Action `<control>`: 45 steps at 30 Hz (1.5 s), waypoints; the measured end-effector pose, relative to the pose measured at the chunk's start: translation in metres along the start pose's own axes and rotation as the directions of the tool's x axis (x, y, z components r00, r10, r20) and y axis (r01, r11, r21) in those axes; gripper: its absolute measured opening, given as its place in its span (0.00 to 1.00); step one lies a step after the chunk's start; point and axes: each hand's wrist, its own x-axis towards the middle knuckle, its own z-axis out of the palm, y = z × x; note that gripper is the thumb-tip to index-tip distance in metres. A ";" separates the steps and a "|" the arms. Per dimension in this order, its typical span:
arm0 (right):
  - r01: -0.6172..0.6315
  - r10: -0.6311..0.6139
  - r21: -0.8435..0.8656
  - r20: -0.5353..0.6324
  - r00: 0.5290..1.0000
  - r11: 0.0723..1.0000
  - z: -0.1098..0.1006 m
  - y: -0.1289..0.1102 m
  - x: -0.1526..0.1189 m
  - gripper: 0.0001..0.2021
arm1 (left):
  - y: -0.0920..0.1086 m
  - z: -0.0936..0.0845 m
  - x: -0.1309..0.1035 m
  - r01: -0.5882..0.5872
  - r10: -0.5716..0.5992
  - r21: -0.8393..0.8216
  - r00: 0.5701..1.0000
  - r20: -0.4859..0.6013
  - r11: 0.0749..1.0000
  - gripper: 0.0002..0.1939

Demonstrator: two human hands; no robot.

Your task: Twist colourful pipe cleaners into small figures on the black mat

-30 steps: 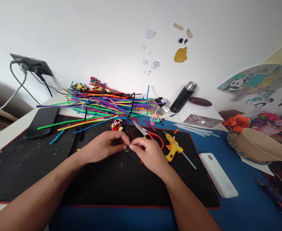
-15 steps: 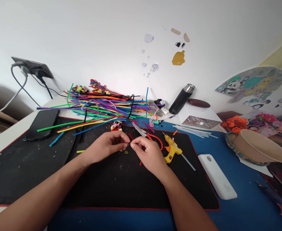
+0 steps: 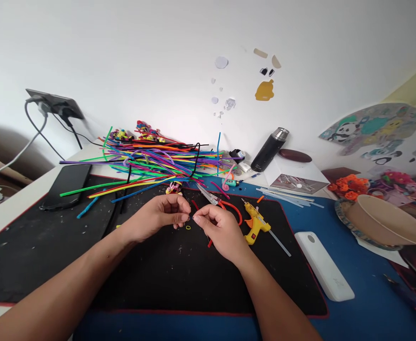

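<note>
Above the black mat (image 3: pixel 179 284) my two hands meet, fingertips almost touching. Thumb and fingers of my left hand (image 3: pixel 163 213) are pinched together, and so are those of my right hand (image 3: pixel 218 227). A tiny dark bit shows between the fingertips, too small to name. Just below them a small yellow ring (image 3: pixel 188 228) lies on the mat. Behind my hands are a small pipe-cleaner figure (image 3: pixel 174 187) and scissors with orange-red handles (image 3: pixel 234 208). A short red piece (image 3: pixel 209 243) shows beside my right hand.
A heap of colourful pipe cleaners (image 3: pixel 158 161) spreads along the wall. To the right lie a yellow glue gun (image 3: pixel 255 225), a white oblong device (image 3: pixel 323 265) and clear glue sticks (image 3: pixel 289 196). A black flask (image 3: pixel 269 150), a phone (image 3: pixel 66 185) and a beige bowl (image 3: pixel 388 218) stand around.
The whole view has shifted slightly, so things sit a little lower and further right. My hands stay pinched together, with a slightly wider gap between the fingertips.
</note>
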 end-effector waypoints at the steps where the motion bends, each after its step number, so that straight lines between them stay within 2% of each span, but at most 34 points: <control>1: 0.005 -0.005 -0.003 -0.003 1.000 1.000 0.000 0.000 0.000 0.09 | 0.000 0.000 0.000 0.007 -0.007 -0.016 1.000 -0.004 1.000 0.14; 8: 0.042 -0.044 -0.022 -0.078 0.996 0.999 -0.002 0.006 0.004 0.09 | -0.003 0.000 0.002 -0.044 0.043 -0.024 0.997 -0.065 0.999 0.15; 17: 0.037 -0.039 -0.032 -0.078 0.996 0.999 -0.001 0.005 0.002 0.09 | 0.000 0.000 0.001 -0.085 0.087 0.041 0.994 -0.059 0.996 0.13; 30: 0.046 -0.059 -0.158 -0.081 0.995 0.986 0.001 0.004 0.001 0.09 | -0.007 0.000 0.003 -0.036 0.051 0.153 0.994 -0.094 0.988 0.15; 36: 0.044 -0.060 -0.180 -0.081 0.995 0.983 0.002 0.005 0.001 0.09 | -0.006 0.000 0.002 -0.023 0.039 0.156 0.994 -0.100 0.988 0.15; 45: 0.083 -0.120 -0.289 -0.112 0.986 0.954 0.002 0.008 0.000 0.08 | -0.006 0.002 0.002 -0.003 0.027 0.205 0.993 -0.114 0.979 0.17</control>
